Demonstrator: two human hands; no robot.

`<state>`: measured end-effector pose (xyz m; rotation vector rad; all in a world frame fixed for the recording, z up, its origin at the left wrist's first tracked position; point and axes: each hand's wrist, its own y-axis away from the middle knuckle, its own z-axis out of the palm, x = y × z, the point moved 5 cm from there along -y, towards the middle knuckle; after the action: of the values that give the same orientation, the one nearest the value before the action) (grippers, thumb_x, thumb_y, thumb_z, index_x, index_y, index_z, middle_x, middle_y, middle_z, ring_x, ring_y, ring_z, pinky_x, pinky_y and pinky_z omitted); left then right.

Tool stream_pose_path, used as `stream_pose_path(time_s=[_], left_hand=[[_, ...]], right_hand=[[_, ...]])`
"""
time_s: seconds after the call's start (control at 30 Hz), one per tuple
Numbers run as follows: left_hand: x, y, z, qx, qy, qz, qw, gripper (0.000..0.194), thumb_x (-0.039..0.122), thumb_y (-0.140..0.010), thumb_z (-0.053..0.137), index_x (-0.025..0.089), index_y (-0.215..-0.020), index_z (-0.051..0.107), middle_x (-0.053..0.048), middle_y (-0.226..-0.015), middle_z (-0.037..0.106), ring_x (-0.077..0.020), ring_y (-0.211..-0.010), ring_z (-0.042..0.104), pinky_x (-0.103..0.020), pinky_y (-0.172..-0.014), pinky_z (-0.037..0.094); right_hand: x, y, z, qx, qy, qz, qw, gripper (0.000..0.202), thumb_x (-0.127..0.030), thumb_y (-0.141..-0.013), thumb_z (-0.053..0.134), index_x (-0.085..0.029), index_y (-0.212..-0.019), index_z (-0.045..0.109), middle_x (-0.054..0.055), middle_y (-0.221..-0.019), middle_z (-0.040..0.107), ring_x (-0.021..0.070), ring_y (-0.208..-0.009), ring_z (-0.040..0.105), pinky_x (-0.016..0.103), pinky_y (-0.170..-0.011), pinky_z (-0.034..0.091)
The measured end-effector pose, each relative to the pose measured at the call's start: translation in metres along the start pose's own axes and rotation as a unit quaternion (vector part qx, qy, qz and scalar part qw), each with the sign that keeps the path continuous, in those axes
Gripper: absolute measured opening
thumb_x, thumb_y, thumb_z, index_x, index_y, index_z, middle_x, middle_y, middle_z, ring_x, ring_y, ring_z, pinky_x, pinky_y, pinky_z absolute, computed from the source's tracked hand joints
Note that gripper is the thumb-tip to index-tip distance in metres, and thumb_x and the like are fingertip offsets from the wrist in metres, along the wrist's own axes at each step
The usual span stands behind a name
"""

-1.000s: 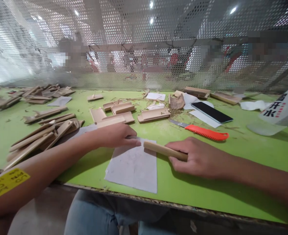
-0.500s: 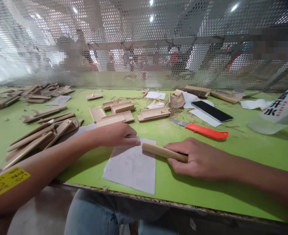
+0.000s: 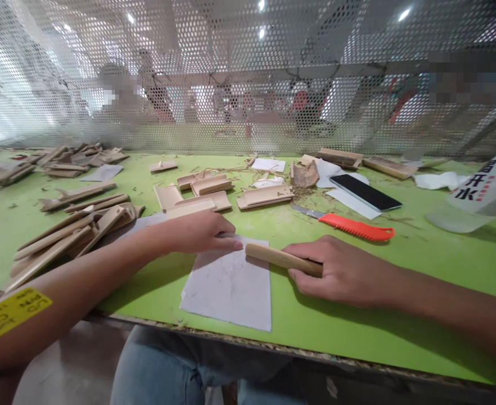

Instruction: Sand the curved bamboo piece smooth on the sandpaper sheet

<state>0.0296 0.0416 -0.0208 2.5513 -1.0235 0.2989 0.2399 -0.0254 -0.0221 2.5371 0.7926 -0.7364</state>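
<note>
A pale sheet of paper (image 3: 231, 292) lies at the table's near edge. My left hand (image 3: 201, 232) is at its far edge, thumb and forefinger closed on it; the other fingers are mostly hidden. My right hand (image 3: 336, 270) grips a narrow, rounded piece of bamboo (image 3: 277, 257), whose free end points left over the paper's right side, close to my left thumb. Beyond my right hand lies a knife with an orange handle (image 3: 353, 226) and its blade pointing left. Several split bamboo pieces (image 3: 265, 197) lie past my left hand.
A heap of bamboo strips (image 3: 71, 236) lies beside my left forearm, with another pile (image 3: 83, 157) farther back. A phone (image 3: 366, 191) rests on papers at the right, near a translucent bottle (image 3: 479, 191). A perforated screen (image 3: 248, 73) stands along the back of the green table (image 3: 357, 349).
The paper has shifted slightly right, its near edge swinging a little away from me. The bamboo piece has barely moved. Both hands keep nearly the same place.
</note>
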Motion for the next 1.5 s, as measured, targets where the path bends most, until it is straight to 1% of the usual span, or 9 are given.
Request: stream_pose_path(time_s=[0.3, 0.47, 0.63, 0.8, 0.93, 1.1, 1.23, 1.4, 1.5], left_hand=[[0.0, 0.001, 0.0, 0.003, -0.007, 0.001, 1.0, 0.048, 0.059, -0.098, 0.049, 0.02, -0.069, 0.05, 0.003, -0.059, 0.049, -0.0119, -0.052, 0.04, -0.03, -0.053, 0.024], [0.0, 0.002, -0.001, 0.008, -0.012, 0.017, 1.0, 0.046, 0.056, -0.099, 0.049, 0.02, -0.07, 0.052, 0.002, -0.063, 0.053, -0.0123, -0.056, 0.042, -0.031, -0.054, 0.023], [-0.002, 0.002, 0.0, 0.005, -0.012, 0.006, 1.0, 0.047, 0.058, -0.099, 0.049, 0.02, -0.071, 0.053, 0.002, -0.061, 0.051, -0.0122, -0.054, 0.041, -0.03, -0.053, 0.023], [0.0, 0.002, -0.001, 0.008, -0.007, 0.022, 1.0, 0.047, 0.056, -0.099, 0.05, 0.02, -0.069, 0.052, 0.002, -0.062, 0.053, -0.0124, -0.056, 0.042, -0.031, -0.054, 0.024], [0.0, 0.002, -0.001, 0.011, -0.006, 0.016, 1.0, 0.047, 0.057, -0.099, 0.049, 0.02, -0.069, 0.051, 0.003, -0.058, 0.049, -0.0118, -0.053, 0.039, -0.031, -0.053, 0.023], [0.0, 0.002, -0.001, 0.01, -0.009, 0.027, 1.0, 0.046, 0.055, -0.099, 0.05, 0.02, -0.069, 0.051, 0.002, -0.061, 0.051, -0.012, -0.055, 0.041, -0.031, -0.054, 0.023], [-0.001, 0.002, -0.001, 0.012, -0.001, 0.017, 1.0, 0.047, 0.056, -0.099, 0.05, 0.02, -0.069, 0.052, 0.002, -0.059, 0.05, -0.0117, -0.053, 0.039, -0.03, -0.054, 0.022], [0.001, 0.003, -0.002, 0.014, 0.008, 0.032, 0.999, 0.047, 0.056, -0.098, 0.051, 0.02, -0.068, 0.052, 0.001, -0.061, 0.051, -0.0124, -0.054, 0.04, -0.031, -0.054, 0.021], [0.0, 0.003, -0.002, 0.016, 0.006, 0.025, 1.0, 0.047, 0.056, -0.098, 0.05, 0.02, -0.069, 0.052, 0.002, -0.06, 0.05, -0.0122, -0.053, 0.039, -0.03, -0.054, 0.022]], right_hand=[[0.004, -0.001, -0.004, 0.006, 0.01, 0.019, 1.0, 0.014, -0.026, -0.086, 0.055, -0.022, -0.074, 0.051, -0.004, -0.063, 0.048, 0.0141, -0.058, 0.04, 0.031, -0.053, 0.024], [-0.005, 0.001, 0.003, -0.048, -0.003, -0.002, 0.999, 0.018, -0.025, -0.086, 0.055, -0.022, -0.07, 0.046, -0.006, -0.06, 0.041, 0.0128, -0.055, 0.036, 0.031, -0.051, 0.023], [-0.004, 0.0, -0.002, 0.001, 0.002, 0.026, 1.0, 0.015, -0.026, -0.085, 0.056, -0.022, -0.072, 0.05, -0.004, -0.063, 0.047, 0.0137, -0.057, 0.04, 0.031, -0.053, 0.024], [-0.008, 0.002, 0.002, -0.048, -0.011, -0.015, 0.999, 0.018, -0.025, -0.085, 0.055, -0.022, -0.069, 0.046, -0.005, -0.06, 0.042, 0.0127, -0.054, 0.037, 0.031, -0.051, 0.023], [-0.001, 0.001, -0.004, 0.006, 0.008, 0.024, 1.0, 0.016, -0.027, -0.084, 0.056, -0.022, -0.071, 0.05, -0.004, -0.062, 0.048, 0.0136, -0.055, 0.04, 0.031, -0.052, 0.024], [-0.006, 0.003, 0.003, -0.055, -0.004, -0.025, 0.998, 0.019, -0.025, -0.085, 0.055, -0.022, -0.069, 0.046, -0.005, -0.06, 0.044, 0.0125, -0.054, 0.038, 0.031, -0.052, 0.024], [-0.002, 0.002, -0.004, -0.001, 0.017, 0.033, 0.999, 0.016, -0.028, -0.085, 0.056, -0.022, -0.071, 0.049, -0.004, -0.062, 0.048, 0.0138, -0.057, 0.04, 0.031, -0.053, 0.024], [-0.008, 0.001, 0.0, -0.06, -0.011, -0.003, 0.998, 0.018, -0.025, -0.084, 0.055, -0.022, -0.069, 0.046, -0.005, -0.061, 0.043, 0.0128, -0.056, 0.038, 0.031, -0.053, 0.025], [-0.003, 0.0, -0.005, -0.008, 0.009, 0.028, 1.0, 0.016, -0.027, -0.085, 0.056, -0.022, -0.071, 0.049, -0.004, -0.061, 0.047, 0.0138, -0.056, 0.04, 0.031, -0.052, 0.025]])
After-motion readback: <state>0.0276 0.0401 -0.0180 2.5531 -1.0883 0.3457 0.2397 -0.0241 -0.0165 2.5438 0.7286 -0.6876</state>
